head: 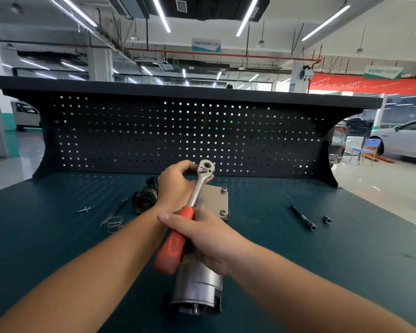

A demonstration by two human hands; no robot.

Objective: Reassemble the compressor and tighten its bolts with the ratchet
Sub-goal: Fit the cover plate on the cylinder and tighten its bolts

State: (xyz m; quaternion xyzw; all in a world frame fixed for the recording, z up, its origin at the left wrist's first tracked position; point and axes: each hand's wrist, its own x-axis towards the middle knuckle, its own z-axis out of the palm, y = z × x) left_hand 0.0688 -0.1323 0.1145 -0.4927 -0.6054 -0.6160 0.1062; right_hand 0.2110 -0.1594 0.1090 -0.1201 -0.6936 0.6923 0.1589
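At a workshop counter [298, 265] topped in dark teal, a person works on a compressor [197, 287] with a ratchet [194, 193], seen from a head-worn camera. Both hands meet over the middle of the counter. The left hand [175, 188] curls its fingers and thumb round the ratchet's chrome head, holding it over the far end of the compressor. The right hand [208, 239] is wrapped round the orange handle, with the thumb laid across it.

The compressor, a silver metal cylinder, lies on its side below the hands, its near end towards the camera. At its far end is a flat plate [215, 200], where two bolts [223, 190] show along the right edge.

To the left lie a black housing part [145, 195], a long thin rod [115, 210], a wire spring [114, 223] and a small screw [83, 209]. To the right, well apart from the hands, lie a dark extension bar [303, 218] and a small socket [327, 219].

A black pegboard [178, 135] backs the counter. Beyond it stand a white car [406, 140] and a blue chair [368, 147].
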